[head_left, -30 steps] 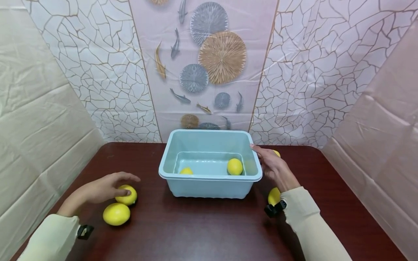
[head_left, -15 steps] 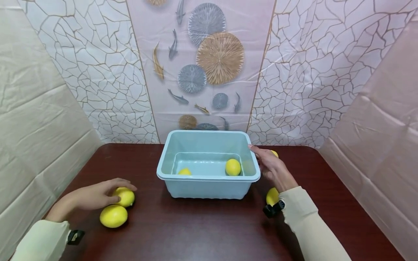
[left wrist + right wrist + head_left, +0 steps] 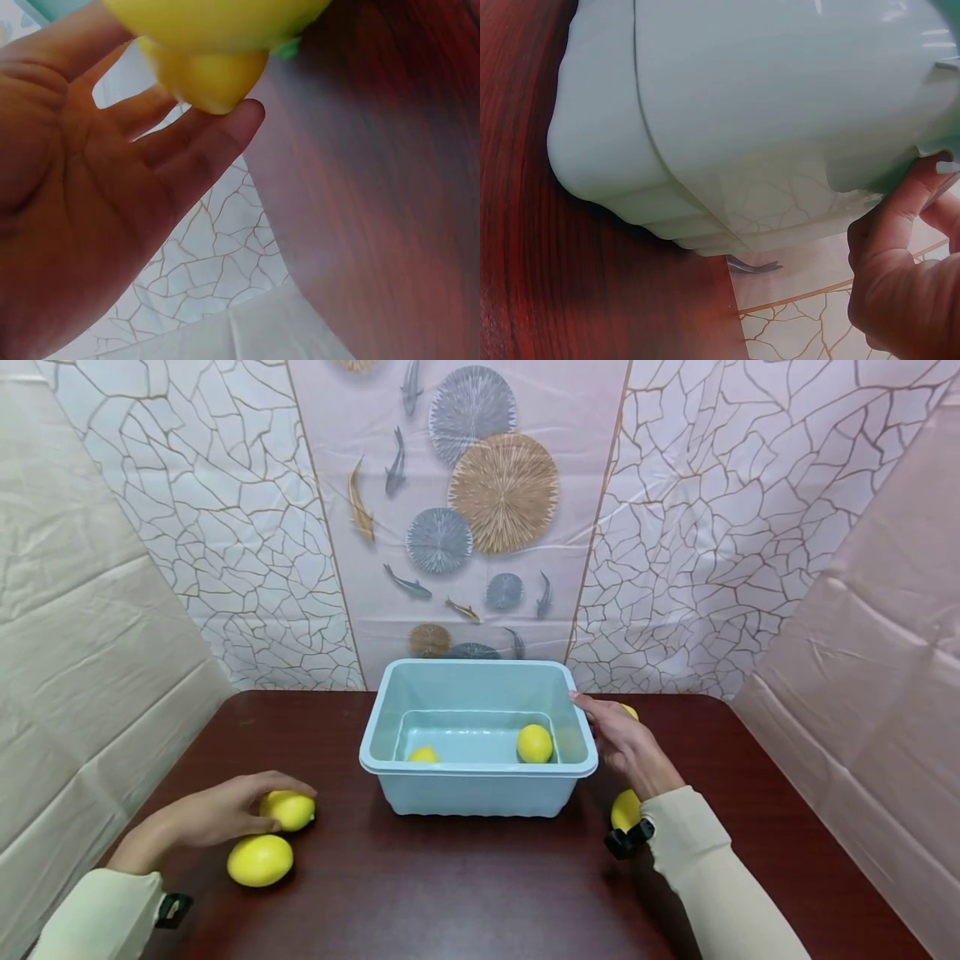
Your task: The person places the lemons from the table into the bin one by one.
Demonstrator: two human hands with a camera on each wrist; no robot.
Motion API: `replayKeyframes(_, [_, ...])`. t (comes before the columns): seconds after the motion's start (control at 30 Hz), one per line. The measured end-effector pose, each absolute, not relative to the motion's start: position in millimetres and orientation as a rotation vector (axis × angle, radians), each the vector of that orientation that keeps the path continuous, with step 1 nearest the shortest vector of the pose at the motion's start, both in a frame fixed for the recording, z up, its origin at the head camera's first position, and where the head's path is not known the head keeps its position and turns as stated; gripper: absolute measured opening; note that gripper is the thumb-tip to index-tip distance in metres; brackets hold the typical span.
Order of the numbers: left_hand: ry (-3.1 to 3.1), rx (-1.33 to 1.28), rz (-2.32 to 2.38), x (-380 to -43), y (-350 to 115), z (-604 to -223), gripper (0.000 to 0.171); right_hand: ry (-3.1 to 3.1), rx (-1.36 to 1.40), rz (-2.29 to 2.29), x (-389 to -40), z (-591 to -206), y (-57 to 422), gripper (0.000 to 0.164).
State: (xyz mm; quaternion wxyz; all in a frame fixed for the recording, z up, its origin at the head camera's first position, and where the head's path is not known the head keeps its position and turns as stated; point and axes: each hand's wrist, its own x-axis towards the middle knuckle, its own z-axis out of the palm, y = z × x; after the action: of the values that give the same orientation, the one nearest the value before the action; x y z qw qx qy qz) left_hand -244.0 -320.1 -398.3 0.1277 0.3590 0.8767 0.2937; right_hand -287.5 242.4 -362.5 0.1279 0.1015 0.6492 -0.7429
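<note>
On the left of the table, my left hand [image 3: 213, 814] holds a yellow lemon [image 3: 291, 810] between thumb and fingers. A second lemon [image 3: 260, 861] lies just nearer to me, below that hand. In the left wrist view the fingers curve round the held lemon [image 3: 214, 81], and the other lemon [image 3: 225, 22] fills the top edge in front of it. My right hand [image 3: 626, 743] grips the right rim of a light blue plastic basin [image 3: 480, 792], thumb on top. The right wrist view shows the basin's outer wall [image 3: 765, 97] beside the hand [image 3: 907, 277].
Inside the basin are two lemons, one at the right [image 3: 535, 744] and one partly hidden by the front rim [image 3: 423, 755]. A lemon [image 3: 626, 811] lies by the right wrist, and another [image 3: 632, 712] shows behind the right hand. Patterned cloth walls [image 3: 675, 568] enclose the brown table [image 3: 465, 893].
My left hand has come down over the farther left lemon and closed its fingers on it. That lemon has shifted slightly from the nearer one. My right hand stays on the basin rim.
</note>
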Motion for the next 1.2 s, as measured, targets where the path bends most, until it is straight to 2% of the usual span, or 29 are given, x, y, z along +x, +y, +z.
replayKeyframes(0.13, [2.604,1.019,0.832,-246.2,-316.6,-403.6,0.048,1.9,0.305,-2.152,-288.6,-363.3,242.0,0.058])
replayKeyframes(0.27, [2.65,0.996,0.812,-247.7,-315.2,-408.3,0.05,1.897,0.304,-2.152,-289.1,-364.0,242.1,0.059])
replayKeyframes(0.47, [2.712,0.965,0.79,-251.0,-312.5,-411.4,0.055,1.882,0.299,-2.169,-289.2,-363.0,243.1,0.055])
replayKeyframes(0.7, [2.749,0.953,0.791,-253.8,-308.3,-412.1,0.055,1.873,0.281,-2.183,-288.4,-361.9,245.8,0.04])
replayKeyframes(0.93, [2.791,0.899,0.785,-253.4,-307.4,-412.9,0.056,1.867,0.284,-2.183,-288.8,-362.3,245.6,0.038])
replayKeyframes(1.03, [2.823,0.888,0.799,-252.7,-306.4,-413.6,0.057,1.872,0.29,-2.174,-288.9,-362.9,245.4,0.042])
replayKeyframes(1.2, [2.874,0.855,0.841,-250.8,-303.7,-411.3,0.06,1.87,0.289,-2.168,-289.0,-364.3,243.8,0.058])
